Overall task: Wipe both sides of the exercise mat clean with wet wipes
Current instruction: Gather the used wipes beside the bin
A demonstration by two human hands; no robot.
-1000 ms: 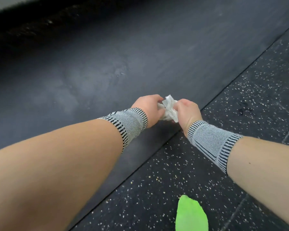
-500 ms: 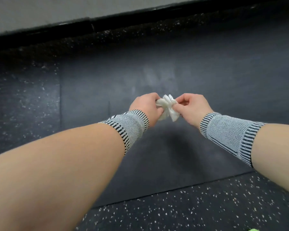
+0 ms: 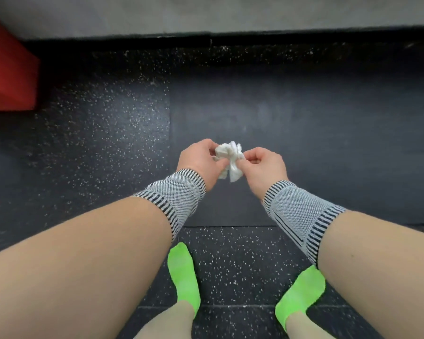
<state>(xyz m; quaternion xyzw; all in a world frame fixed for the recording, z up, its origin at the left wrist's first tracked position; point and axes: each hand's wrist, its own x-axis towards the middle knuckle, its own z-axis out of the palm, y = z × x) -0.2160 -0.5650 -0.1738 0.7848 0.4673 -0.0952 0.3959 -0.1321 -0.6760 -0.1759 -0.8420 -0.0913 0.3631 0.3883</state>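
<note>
- Both hands, left hand (image 3: 201, 160) and right hand (image 3: 262, 167), pinch the crumpled wet wipe (image 3: 230, 162), held above the exercise mat (image 3: 304, 133).
- Refold it to a clean face before wiping the near left corner.

white wipe (image 3: 229, 160), neon-green socks (image 3: 183, 272), speckled black floor (image 3: 103, 133), red block (image 3: 8, 77)
</note>
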